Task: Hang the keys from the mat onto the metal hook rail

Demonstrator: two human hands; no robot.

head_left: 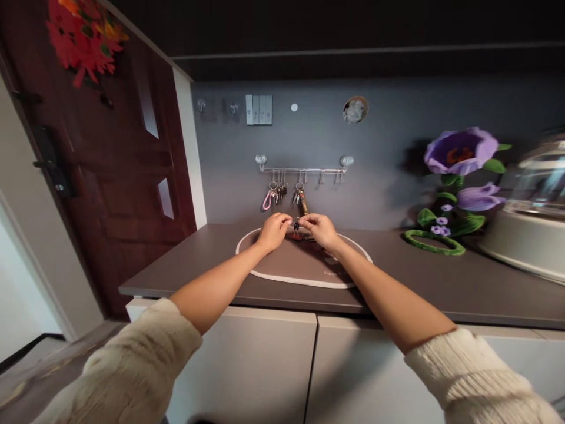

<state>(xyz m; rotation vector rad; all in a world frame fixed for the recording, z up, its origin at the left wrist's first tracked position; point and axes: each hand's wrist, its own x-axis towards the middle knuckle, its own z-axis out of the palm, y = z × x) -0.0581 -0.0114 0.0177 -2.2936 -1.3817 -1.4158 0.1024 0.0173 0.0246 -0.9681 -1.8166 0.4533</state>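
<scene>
Over the brown mat (282, 268) with a pale border, both hands meet at a small key ring (296, 226) with dark-headed keys on it. My right hand (321, 229) pinches the ring from the right. Close by on the left, my left hand (274, 228) has its fingertips pressed together at the ring's other side. Just behind them hangs a clear hook rail (304, 171). One bunch of keys (279, 191) with a pink loop hangs from it, and so does another key bunch (299, 194) with a brown strap. Something reddish lies under the ring, partly hidden.
The dark countertop (176, 265) runs above white cabinet doors (247, 353). To the right stand a purple flower ornament (461, 156) and a domed container (529, 229). A switch panel (259, 110) is on the wall. The dark red door (132, 194) is at the left.
</scene>
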